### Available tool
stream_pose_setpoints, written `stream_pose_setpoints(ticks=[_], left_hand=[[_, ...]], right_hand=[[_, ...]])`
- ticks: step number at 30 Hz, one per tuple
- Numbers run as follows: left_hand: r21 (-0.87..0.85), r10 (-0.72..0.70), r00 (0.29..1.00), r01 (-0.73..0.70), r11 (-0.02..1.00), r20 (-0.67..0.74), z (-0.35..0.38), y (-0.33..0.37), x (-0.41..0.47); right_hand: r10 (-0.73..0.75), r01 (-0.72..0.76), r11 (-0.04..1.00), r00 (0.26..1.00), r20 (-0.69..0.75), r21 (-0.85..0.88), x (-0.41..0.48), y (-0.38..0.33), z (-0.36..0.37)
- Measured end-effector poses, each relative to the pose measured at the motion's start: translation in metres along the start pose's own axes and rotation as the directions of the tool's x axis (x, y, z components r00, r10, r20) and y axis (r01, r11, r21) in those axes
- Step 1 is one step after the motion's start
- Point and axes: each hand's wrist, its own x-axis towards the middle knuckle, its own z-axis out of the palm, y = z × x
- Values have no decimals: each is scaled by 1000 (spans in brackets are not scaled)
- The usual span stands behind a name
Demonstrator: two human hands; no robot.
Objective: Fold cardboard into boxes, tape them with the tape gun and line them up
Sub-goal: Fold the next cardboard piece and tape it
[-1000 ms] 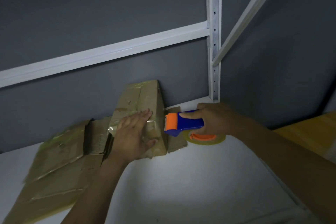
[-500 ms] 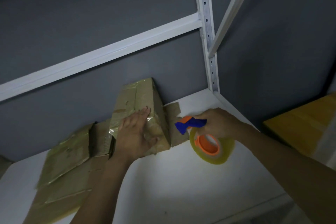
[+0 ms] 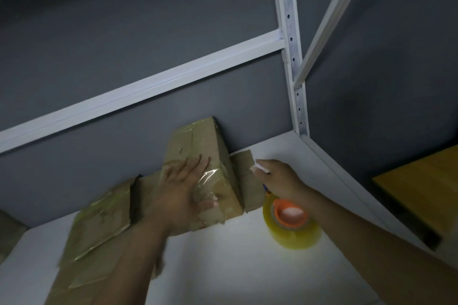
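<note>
Cardboard box (image 3: 198, 146) stands on the shelf (image 3: 235, 255) against the wall (image 3: 148, 32). Left hand (image 3: 183, 186) presses flat on its taped top, grip released; right hand (image 3: 280, 181) clasps the tape gun (image 3: 291, 220) beside it. Recommend firm pressure while smoothing tape ends.

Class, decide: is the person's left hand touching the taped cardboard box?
Touching. The head view shows the left hand lying flat on the cardboard box, fingers straight across its taped top, with no gap visible.
</note>
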Motion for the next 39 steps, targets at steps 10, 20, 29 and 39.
stream_pose_setpoints(ticks=[10, 20, 29, 39], left_hand=[[-90, -67, 998, 65, 994, -21, 2, 2, -3], [-460, -99, 994, 68, 885, -43, -17, -20, -13], [-448, -55, 997, 26, 893, -51, -11, -79, -37], [-475, -121, 973, 13, 880, -197, -1, -83, -20]], right_hand=[[219, -298, 742, 954, 203, 601, 14, -71, 72], [-573, 565, 800, 819, 26, -201, 30, -29, 29], [-554, 596, 766, 802, 224, -239, 50, -41, 8], [-554, 587, 758, 809, 195, -283, 53, -39, 19]])
